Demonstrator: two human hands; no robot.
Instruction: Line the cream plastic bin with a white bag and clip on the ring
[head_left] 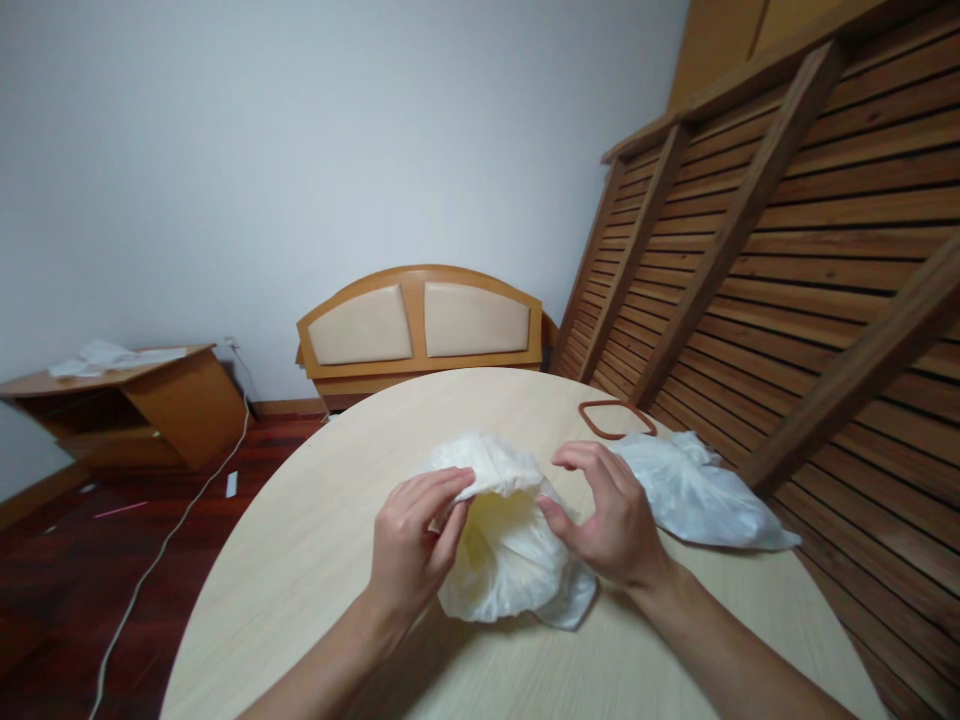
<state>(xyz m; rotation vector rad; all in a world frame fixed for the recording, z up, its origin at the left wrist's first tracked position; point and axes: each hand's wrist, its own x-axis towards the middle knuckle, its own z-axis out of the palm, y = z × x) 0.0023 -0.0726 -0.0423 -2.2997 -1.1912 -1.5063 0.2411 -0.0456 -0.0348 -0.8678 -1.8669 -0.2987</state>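
Observation:
A crumpled white plastic bag (510, 580) stands on the round table in front of me, its mouth spread and showing a pale yellowish inside. My left hand (416, 540) pinches the bag's rim at the left, thumb and fingers pressed together on the film. At the right of the opening, my right hand (611, 510) has its thumb and fingers apart; the thumb tip is close beside the rim, and whether it touches I cannot tell. The bottom of the bag and what it may contain are hidden.
Right of my right hand lies a second white plastic bag (697, 490), with a brown band-like loop (616, 420) behind it on the table (315, 570). Slatted wooden panels (787, 250) lean along the right. A headboard (420, 320) and low cabinet (172, 410) stand beyond; a cable (180, 530) crosses the floor.

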